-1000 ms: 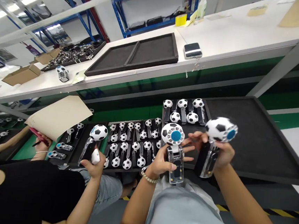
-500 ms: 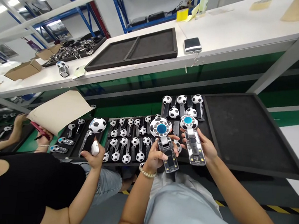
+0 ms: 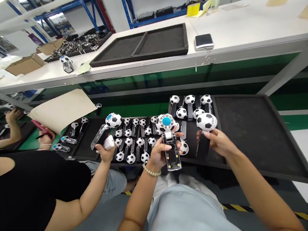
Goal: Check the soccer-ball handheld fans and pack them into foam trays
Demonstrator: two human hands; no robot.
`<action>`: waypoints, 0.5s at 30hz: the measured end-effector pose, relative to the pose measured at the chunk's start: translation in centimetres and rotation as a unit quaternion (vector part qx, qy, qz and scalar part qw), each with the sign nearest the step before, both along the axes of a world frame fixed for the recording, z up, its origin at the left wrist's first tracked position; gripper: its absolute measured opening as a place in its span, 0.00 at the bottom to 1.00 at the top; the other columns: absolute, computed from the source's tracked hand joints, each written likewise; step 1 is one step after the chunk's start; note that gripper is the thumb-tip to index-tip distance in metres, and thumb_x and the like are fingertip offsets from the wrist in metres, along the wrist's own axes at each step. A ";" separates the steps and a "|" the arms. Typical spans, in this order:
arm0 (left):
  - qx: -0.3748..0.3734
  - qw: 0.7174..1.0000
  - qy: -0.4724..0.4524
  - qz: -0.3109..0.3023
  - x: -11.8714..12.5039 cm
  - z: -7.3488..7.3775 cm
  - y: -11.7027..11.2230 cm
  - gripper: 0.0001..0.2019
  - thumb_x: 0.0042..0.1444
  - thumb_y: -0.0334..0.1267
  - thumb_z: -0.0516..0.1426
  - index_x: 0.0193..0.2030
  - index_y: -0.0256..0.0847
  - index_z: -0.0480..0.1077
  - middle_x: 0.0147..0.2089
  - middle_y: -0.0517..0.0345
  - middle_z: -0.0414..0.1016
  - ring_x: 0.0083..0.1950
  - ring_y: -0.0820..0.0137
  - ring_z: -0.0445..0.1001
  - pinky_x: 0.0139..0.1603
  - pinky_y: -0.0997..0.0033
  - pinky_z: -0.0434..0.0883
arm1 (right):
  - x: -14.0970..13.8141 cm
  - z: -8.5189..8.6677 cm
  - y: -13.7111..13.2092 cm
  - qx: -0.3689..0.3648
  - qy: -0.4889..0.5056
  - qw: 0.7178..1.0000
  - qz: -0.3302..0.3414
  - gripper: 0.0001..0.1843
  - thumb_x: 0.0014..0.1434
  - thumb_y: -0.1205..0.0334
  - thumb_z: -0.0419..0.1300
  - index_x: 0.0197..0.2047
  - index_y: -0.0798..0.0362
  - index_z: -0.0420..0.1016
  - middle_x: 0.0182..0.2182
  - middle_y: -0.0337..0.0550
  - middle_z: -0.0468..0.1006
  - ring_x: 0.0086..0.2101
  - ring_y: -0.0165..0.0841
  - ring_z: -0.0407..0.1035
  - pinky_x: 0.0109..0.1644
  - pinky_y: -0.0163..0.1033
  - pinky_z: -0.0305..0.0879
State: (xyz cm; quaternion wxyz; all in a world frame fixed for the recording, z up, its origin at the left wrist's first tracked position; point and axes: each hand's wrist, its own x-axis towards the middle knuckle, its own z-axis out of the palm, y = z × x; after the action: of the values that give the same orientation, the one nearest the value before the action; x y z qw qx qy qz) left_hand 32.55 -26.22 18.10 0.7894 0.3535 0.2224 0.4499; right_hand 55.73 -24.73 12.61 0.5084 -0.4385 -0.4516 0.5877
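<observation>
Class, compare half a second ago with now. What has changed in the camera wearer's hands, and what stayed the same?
The right hand moved its soccer-ball-headed device rightward and turned it, hiding its blue disc. Nothing was let go. The left hand still holds the other device, with its blue disc showing.

The person wears a plain light-blue top [image 3: 188, 219]. A bracelet [image 3: 151, 171] of pale, round beads circles the left wrist [image 3: 153, 165], and wrinkled white clothing [image 3: 162, 184] shows past the top's edge.
</observation>
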 end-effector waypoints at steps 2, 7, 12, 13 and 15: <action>-0.029 0.999 -0.018 0.026 -0.2 0.1 0.2 0.28 0.45 0.38 0.55 0.56 0.40 0.65 0.52 0.48 0.70 0.35 0.70 0.69 0.33 0.67 0.68 | 1.3 0.4 0.4 0.078 -0.160 0.984 -0.006 0.21 0.42 0.51 0.69 0.38 0.53 0.74 0.37 0.45 0.78 0.39 0.43 0.72 0.45 0.47 0.68; -0.089 0.992 -0.052 0.071 -1.1 0.1 0.8 0.24 0.55 0.49 0.47 0.52 0.35 0.68 0.46 0.47 0.73 0.35 0.68 0.70 0.34 0.65 0.70 | 2.6 0.2 1.5 0.229 -0.436 0.869 0.054 0.17 0.50 0.60 0.62 0.45 0.52 0.74 0.41 0.46 0.78 0.42 0.45 0.70 0.47 0.47 0.65; -0.096 0.991 -0.047 0.084 -1.9 0.0 0.9 0.25 0.58 0.49 0.44 0.53 0.33 0.67 0.46 0.45 0.74 0.37 0.65 0.73 0.36 0.62 0.71 | 2.0 -0.7 1.9 0.267 -0.547 0.792 0.050 0.14 0.51 0.65 0.59 0.42 0.54 0.75 0.39 0.49 0.78 0.40 0.44 0.70 0.46 0.45 0.64; -0.092 0.991 -0.043 0.088 -2.0 0.0 0.9 0.25 0.58 0.48 0.44 0.54 0.34 0.67 0.47 0.45 0.74 0.38 0.64 0.73 0.37 0.61 0.71 | 1.8 -0.6 2.0 0.235 -0.542 0.807 0.026 0.14 0.52 0.60 0.59 0.42 0.54 0.75 0.38 0.48 0.78 0.39 0.44 0.71 0.43 0.43 0.65; -0.082 0.992 -0.038 0.093 -2.1 0.1 0.8 0.25 0.59 0.48 0.43 0.56 0.34 0.66 0.49 0.45 0.73 0.39 0.64 0.74 0.38 0.61 0.72 | 1.5 -0.3 2.1 0.144 -0.528 0.837 -0.025 0.18 0.53 0.48 0.59 0.39 0.54 0.75 0.35 0.48 0.78 0.36 0.44 0.72 0.37 0.41 0.66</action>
State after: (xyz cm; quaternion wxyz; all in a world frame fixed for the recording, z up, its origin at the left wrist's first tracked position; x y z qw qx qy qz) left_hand 30.50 -25.46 18.19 0.7786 0.2479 0.2603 0.5144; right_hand 57.19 -22.63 12.27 0.2650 -0.6153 -0.7197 0.1821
